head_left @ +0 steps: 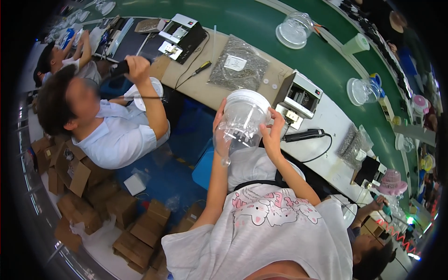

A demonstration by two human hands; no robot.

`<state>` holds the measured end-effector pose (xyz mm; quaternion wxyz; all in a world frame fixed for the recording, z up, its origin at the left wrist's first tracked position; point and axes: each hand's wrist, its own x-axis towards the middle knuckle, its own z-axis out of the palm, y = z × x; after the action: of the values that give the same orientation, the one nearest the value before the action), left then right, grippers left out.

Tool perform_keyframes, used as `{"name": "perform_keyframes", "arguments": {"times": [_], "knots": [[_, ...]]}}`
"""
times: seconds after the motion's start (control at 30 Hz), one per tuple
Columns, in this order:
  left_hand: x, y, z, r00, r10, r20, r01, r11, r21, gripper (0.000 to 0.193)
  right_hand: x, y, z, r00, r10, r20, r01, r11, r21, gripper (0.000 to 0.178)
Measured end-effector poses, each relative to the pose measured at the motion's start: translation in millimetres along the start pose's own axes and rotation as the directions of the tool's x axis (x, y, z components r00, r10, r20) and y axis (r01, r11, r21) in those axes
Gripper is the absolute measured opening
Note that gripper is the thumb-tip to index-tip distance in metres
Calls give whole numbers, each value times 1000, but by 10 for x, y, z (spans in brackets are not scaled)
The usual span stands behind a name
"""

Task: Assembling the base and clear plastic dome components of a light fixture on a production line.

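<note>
Between my hands, above my lap, is a clear plastic container point(242, 122) with a round white rim point(247, 96) at its upper end. My left hand point(220, 126) wraps its left side, partly seen through the clear wall. On the right, my right hand point(274, 129) grips the wall and rim with bent fingers. A small clear knob shows at the container's lower end. Just right of my right hand, a black electric screwdriver point(303, 135) lies on the table with its cord. Beyond the container rests a bag of small metal screws point(239, 64).
A screw feeder point(303, 94) stands right of the bag, another feeder point(181, 35) far left. A yellow-black screwdriver point(202, 68) lies between. Clear containers point(296, 29) stand on the green conveyor point(252, 21). A co-worker point(107, 135) sits left, holding a black tool; cardboard boxes point(140, 238) lie below.
</note>
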<state>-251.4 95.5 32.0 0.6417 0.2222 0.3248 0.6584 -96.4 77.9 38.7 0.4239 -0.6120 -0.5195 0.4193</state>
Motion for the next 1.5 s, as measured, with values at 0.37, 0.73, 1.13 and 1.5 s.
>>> {"name": "perform_keyframes", "arguments": {"times": [0.37, 0.73, 1.13, 1.5], "knots": [[-759, -32, 488, 974, -172, 146, 195, 967, -163, 54, -763, -282, -768, 951, -306, 45, 299, 947, 114, 105], [-918, 61, 481, 791, -476, 384, 570, 801, -182, 28, -1099, -611, -1120, 754, -556, 351, 414, 816, 403, 44], [-1294, -69, 253, 751, -545, 372, 657, 671, -344, 56, -866, -671, -1424, 820, -250, 515, 90, 944, 317, 95], [-1233, -189, 400, 739, -504, 447, 616, 774, -145, 57, -740, -718, -1613, 668, -279, 690, 46, 941, 335, 93]]}}
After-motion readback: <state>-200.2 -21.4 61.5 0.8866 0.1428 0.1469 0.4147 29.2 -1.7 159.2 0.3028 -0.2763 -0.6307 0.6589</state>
